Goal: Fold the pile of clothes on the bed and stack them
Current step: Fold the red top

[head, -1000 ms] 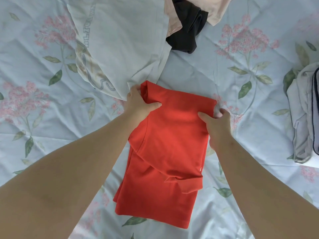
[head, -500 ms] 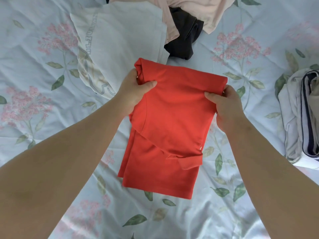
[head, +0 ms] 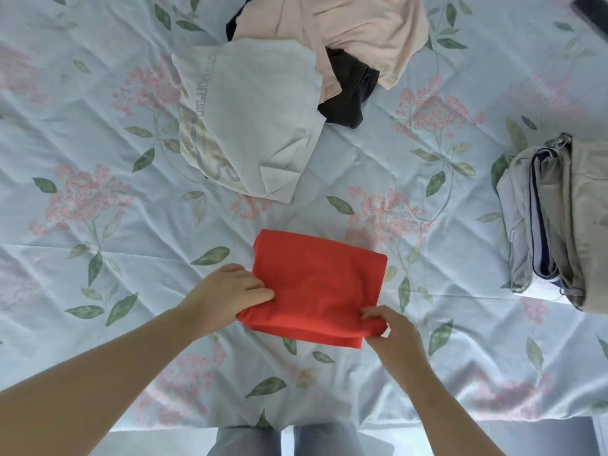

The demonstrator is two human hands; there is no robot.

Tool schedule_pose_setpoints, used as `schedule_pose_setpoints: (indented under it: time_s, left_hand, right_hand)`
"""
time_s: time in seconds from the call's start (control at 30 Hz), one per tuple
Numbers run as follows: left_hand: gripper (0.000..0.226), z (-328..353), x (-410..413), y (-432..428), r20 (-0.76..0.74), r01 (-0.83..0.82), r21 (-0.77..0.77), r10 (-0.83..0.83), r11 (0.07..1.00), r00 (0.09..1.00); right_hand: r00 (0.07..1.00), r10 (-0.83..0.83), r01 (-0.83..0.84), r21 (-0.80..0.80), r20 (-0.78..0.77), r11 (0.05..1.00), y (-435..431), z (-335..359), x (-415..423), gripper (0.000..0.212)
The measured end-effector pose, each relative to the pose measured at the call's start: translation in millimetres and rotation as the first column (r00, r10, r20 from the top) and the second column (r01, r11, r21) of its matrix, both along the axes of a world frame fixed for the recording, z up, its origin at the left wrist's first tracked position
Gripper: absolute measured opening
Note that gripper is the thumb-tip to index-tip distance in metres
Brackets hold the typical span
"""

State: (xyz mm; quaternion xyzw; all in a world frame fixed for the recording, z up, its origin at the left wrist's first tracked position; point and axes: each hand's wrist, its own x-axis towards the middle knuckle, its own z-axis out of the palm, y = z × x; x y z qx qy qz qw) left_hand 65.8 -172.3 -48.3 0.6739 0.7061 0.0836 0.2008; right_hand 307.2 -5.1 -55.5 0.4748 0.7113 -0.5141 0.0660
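Floral bedsheet (head: 98,103): red shirt (head: 316,284) crosswise

counts from my view.
hands: 2, my left hand (head: 223,294) and my right hand (head: 394,337), both on the same item.
folded red garment (head: 316,284): 1.
loose unfolded clothes up top: 3 visible. 1 pale grey tee (head: 260,116) with lettering, 1 pink garment (head: 355,31), 1 black garment (head: 352,93). whatever lies under them is hidden.
folded stack (head: 559,225) at my right: 1, at least 3 layers by colour (grey, white-navy, khaki). exact number unclear.
floral bedsheet (head: 98,93): 1.
dark object (head: 592,9) in the top right corner: 1, cut off by the edge.
trouser legs (head: 245,442) at the bottom edge: 2.
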Motion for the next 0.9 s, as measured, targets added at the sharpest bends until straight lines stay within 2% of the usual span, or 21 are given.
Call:
schedule_pose_setpoints:
  time_s: [0.03,0.1,0.13,0.17,0.2,0.23,0.27,0.3,0.37,0.43,0.5,0.7,0.8,0.87,0.9]
  left_hand:
    - [0.035,-6.8,3.0,-8.9,-0.064,0.086,-0.001,-0.086,0.996,0.994]
    - [0.053,-17.7,8.3,-19.1,-0.195,0.137,-0.143,-0.163,0.98,0.967]
    - [0.059,-21.5,11.2,-20.5,-0.262,0.103,-0.211,-0.157,0.972,0.952]
    - [0.055,-23.0,14.5,-19.3,-0.314,0.055,-0.202,-0.118,0.978,0.942]
    - [0.042,-23.5,19.6,-15.3,-0.325,0.002,-0.13,-0.044,0.992,0.945]
    - [0.027,-25.3,26.7,-9.7,-0.295,-0.068,-0.019,0.059,0.998,0.954]
    - [0.024,-26.5,35.1,-1.5,-0.23,-0.181,0.058,0.19,0.982,0.954]
    - [0.032,-26.6,45.4,8.2,-0.176,-0.302,0.071,0.309,0.951,0.935]
    - [0.046,-33.3,65.4,24.1,-0.163,-0.443,-0.008,0.436,0.897,0.885]
    - [0.059,-51.1,79.0,33.7,-0.19,-0.495,-0.115,0.47,0.861,0.862]
    - [0.063,-72.8,83.8,37.8,-0.214,-0.532,-0.154,0.497,0.833,0.841]
    - [0.062,-119.5,85.3,33.4,-0.232,-0.526,-0.006,0.51,0.851,0.828]
    - [0.057,-125.8,83.5,30.0,-0.171,-0.548,0.11,0.559,0.829,0.812]
    - [0.058,-124.5,84.2,29.6,-0.118,-0.63,0.153,0.647,0.761,0.753]
    - [0.064,-122.3,85.0,30.1,-0.085,-0.71,0.146,0.724,0.689,0.684]
  right_hand:
    - [0.992,0.112,-0.114,0.028,0.065,0.993,-7.2,-4.8,5.9,0.041]
    - [0.938,0.269,-0.27,-0.023,0.221,0.963,-15.4,-10.9,12.6,0.041]
    - [0.917,0.278,-0.274,-0.053,0.285,0.96,-17.5,-11.2,12.7,0.04]
    - [0.919,0.237,-0.239,-0.035,0.316,0.97,-19.2,-10.7,10.4,0.037]
    - [0.942,0.142,-0.164,0.048,0.306,0.985,-20.8,-10.4,6.5,0.033]
    - [0.964,0.016,-0.062,0.167,0.265,0.984,-23.0,-10.4,1.2,0.028]
    - [0.971,-0.094,0.031,0.274,0.221,0.961,-25.0,-10.2,-6.1,0.025]
    - [0.969,-0.149,0.075,0.342,0.197,0.937,-26.0,-10.4,-16.0,0.03]
    - [0.969,-0.108,0.017,0.376,0.222,0.926,-25.0,-19.5,-35.1,0.048]
    - [0.956,-0.01,-0.098,0.35,0.294,0.932,-22.7,-37.5,-49.9,0.06]
    - [0.937,0.027,-0.146,0.32,0.349,0.936,-20.4,-61.3,-54.2,0.065]
    - [0.947,0.019,-0.167,0.441,0.319,0.882,-22.1,-107.7,-47.8,0.068]
    - [0.96,-0.002,-0.136,0.472,0.281,0.871,-24.5,-113.1,-48.1,0.068]
    - [0.965,-0.005,-0.121,0.463,0.262,0.878,-24.2,-111.1,-45.9,0.069]
    - [0.97,-0.013,-0.102,0.455,0.242,0.885,-23.7,-108.9,-44.6,0.069]
